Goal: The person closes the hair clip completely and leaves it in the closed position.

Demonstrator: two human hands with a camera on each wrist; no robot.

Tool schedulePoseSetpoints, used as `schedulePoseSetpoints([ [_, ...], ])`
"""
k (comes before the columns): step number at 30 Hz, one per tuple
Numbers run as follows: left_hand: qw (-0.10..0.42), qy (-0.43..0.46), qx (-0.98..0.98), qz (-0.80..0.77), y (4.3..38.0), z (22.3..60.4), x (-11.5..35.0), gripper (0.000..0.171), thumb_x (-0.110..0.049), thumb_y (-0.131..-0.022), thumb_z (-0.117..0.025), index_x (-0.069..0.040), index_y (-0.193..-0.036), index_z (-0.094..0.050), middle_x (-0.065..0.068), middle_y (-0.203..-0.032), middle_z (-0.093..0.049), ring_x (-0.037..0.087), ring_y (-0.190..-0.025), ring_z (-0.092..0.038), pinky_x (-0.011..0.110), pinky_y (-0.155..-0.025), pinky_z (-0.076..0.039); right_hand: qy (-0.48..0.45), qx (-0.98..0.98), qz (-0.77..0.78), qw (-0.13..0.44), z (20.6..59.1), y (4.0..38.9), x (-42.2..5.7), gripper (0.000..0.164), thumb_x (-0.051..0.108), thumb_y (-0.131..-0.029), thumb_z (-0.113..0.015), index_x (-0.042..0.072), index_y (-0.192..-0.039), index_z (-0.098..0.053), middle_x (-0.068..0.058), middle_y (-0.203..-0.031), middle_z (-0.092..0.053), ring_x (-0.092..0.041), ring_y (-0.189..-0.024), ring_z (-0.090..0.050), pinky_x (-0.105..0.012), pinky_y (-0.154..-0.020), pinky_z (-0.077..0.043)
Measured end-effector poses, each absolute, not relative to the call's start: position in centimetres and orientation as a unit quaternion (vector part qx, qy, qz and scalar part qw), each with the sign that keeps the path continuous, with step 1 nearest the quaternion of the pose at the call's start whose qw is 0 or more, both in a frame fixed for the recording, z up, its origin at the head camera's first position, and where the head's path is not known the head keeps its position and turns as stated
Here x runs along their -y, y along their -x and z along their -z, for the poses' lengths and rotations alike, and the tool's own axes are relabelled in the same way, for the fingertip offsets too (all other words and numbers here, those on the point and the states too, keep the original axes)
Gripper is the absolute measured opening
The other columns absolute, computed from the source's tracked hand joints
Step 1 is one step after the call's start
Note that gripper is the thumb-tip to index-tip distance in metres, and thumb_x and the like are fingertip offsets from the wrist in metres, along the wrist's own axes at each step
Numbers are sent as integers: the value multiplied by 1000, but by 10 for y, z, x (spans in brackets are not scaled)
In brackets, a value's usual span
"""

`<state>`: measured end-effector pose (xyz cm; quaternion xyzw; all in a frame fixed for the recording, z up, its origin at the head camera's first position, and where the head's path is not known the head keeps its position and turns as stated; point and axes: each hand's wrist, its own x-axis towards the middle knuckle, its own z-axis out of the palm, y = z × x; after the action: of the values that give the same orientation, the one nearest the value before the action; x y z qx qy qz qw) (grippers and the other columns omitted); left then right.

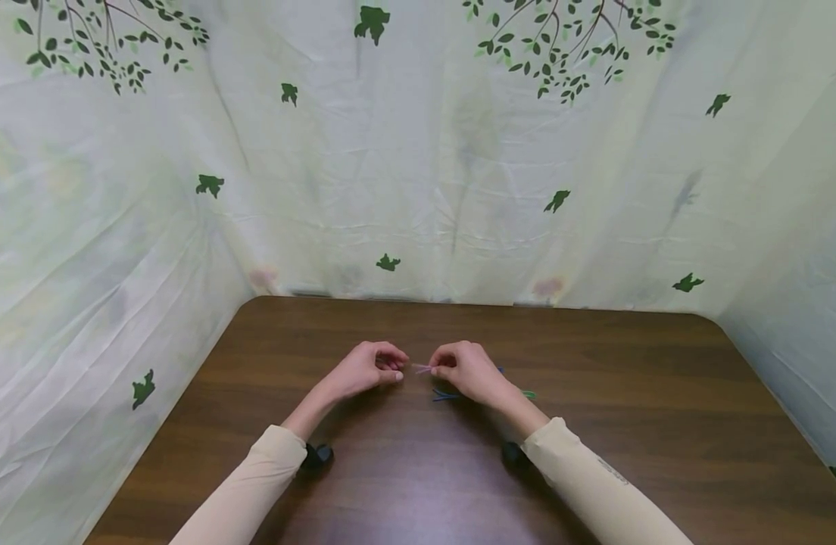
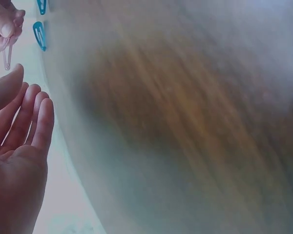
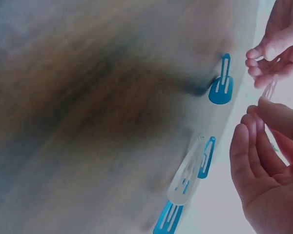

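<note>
My right hand [image 1: 469, 371] pinches a pale pink snap hair clip [image 1: 423, 369] between thumb and fingertips, a little above the table. The clip's narrow end [image 2: 8, 64] points toward my left hand [image 1: 373, 369]. In the left wrist view that hand's fingers are nearly straight and slightly bent at the tips, with the thumb apart from them. Its fingertips are close to the clip. Below my right hand lies a blue snap hair clip [image 1: 447, 395], with a green clip [image 1: 529, 394] partly hidden behind the right wrist.
The right wrist view shows several clips on the wooden table [image 1: 629, 378]: a blue one [image 3: 221, 90], a whitish one [image 3: 181, 183] and more blue ones beside it. Patterned white cloth [image 1: 418, 151] hangs behind the table and along both sides.
</note>
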<state>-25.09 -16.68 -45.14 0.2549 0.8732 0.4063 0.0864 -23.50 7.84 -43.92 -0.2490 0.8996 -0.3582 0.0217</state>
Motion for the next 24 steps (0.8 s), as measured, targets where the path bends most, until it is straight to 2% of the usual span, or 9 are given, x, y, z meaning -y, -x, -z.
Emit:
schedulePoseSetpoints([
  [10, 71, -257, -859, -436, 245, 444, 161, 27, -7, -88, -74, 0, -113, -69, 11, -102, -68, 17, -90, -63, 33, -83, -53, 234, -885, 400, -40, 433, 220, -87, 5, 13, -91, -72, 13, -94, -75, 9, -86, -68, -8, -77, -59, -30, -70, -50],
  [24, 49, -256, -851, -456, 230, 435, 148, 27, -5, -88, -72, 1, -114, -68, 16, -108, -67, 19, -91, -65, 39, -85, -53, 235, -871, 422, -91, 430, 198, -101, 9, 8, -90, -71, 15, -96, -74, 8, -92, -67, -6, -76, -60, -27, -68, -52],
])
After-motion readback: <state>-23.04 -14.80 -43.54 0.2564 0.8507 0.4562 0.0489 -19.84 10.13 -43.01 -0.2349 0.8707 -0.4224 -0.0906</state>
